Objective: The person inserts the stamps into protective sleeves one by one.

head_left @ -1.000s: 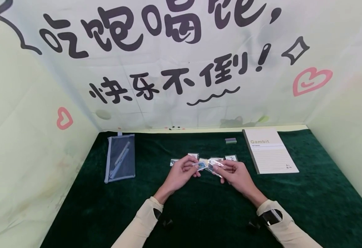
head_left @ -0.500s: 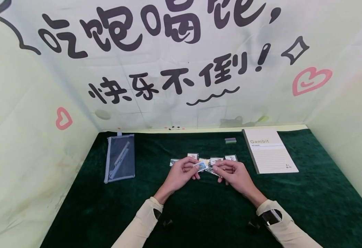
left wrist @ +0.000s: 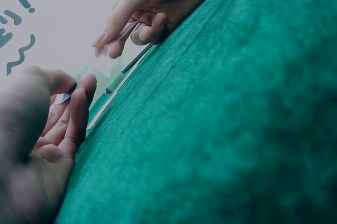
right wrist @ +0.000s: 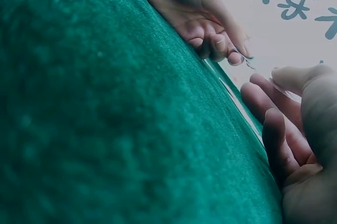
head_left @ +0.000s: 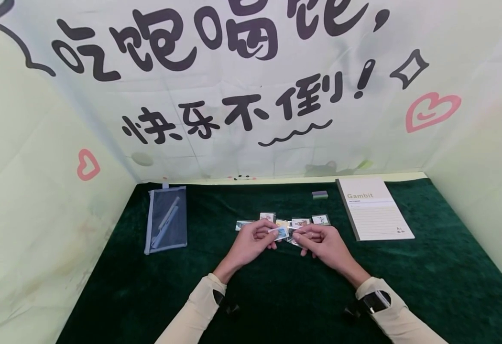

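In the head view my left hand [head_left: 248, 241] pinches a small blue-and-white picture card [head_left: 281, 232] between thumb and fingers. Facing it, my right hand [head_left: 328, 242] pinches a small clear plastic sleeve [head_left: 293, 241], whose edge lies close to the card. Both hands are over the middle of the cloth, fingertips a short gap apart. The right wrist view shows the thin sleeve edge-on [right wrist: 285, 91] under the right thumb. From the left wrist, the card [left wrist: 64, 96] is mostly hidden by the left fingers. Just beyond the hands lie several small sleeved cards [head_left: 320, 219].
A notebook [head_left: 377, 215] lies at the back right of the dark green cloth [head_left: 277, 296]. At the left is a blue-edged zip pouch [head_left: 178, 234] with pens inside. A small purple-and-green block [head_left: 320, 195] sits behind the cards. A printed fabric wall [head_left: 216, 157] rises at the back.
The shiny sleeve, spread wide between the hands a second ago, now shows narrower and lower by the right fingertips. More of the blue card's face shows. The arms have hardly moved.
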Demonstrator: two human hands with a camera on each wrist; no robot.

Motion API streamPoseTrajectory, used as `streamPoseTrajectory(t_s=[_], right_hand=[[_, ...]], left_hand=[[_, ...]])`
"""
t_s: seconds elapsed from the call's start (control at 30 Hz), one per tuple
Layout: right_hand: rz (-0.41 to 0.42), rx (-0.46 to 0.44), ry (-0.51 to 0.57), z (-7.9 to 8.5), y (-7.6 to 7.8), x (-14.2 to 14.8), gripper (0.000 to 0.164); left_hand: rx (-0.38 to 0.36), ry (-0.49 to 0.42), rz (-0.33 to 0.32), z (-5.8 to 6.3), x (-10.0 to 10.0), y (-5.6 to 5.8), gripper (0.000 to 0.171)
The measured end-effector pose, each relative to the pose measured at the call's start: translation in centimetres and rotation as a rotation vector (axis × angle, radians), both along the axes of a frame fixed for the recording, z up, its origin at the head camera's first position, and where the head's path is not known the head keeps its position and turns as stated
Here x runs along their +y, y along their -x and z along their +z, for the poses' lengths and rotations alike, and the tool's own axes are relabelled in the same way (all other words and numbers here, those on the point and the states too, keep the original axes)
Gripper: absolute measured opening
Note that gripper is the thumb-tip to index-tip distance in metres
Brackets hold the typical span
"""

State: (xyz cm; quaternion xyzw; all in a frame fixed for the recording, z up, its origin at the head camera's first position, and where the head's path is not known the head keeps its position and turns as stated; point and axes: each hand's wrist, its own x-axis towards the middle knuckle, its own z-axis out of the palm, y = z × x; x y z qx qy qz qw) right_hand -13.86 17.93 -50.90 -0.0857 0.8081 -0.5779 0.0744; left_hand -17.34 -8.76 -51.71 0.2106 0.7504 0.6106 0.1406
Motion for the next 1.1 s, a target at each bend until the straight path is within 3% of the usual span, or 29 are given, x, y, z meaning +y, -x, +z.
streamPoseTrajectory(t_s=[0.23, 0.57, 0.9, 1.1], right_hand=[[-0.015, -0.024, -0.012, -0.02, 0.14, -0.02, 0.037], [-0.019, -0.003, 0.006, -0.25, 0.13, -0.15, 0.032], [0.015, -0.010, -0.015, -0.17, 0.07, -0.05, 0.031], [0.041, -0.022, -0.032, 0.02, -0.14, -0.05, 0.033]], left_hand=[[0.012, 0.013, -0.007, 0.03, -0.09, -0.10, 0.021], [0.008, 0.037, -0.024, 0.08, -0.22, -0.23, 0.024], [0.072, 0.120, -0.076, 0.11, -0.11, -0.28, 0.019], [0.061, 0.133, -0.088, 0.23, -0.04, -0.33, 0.020]])
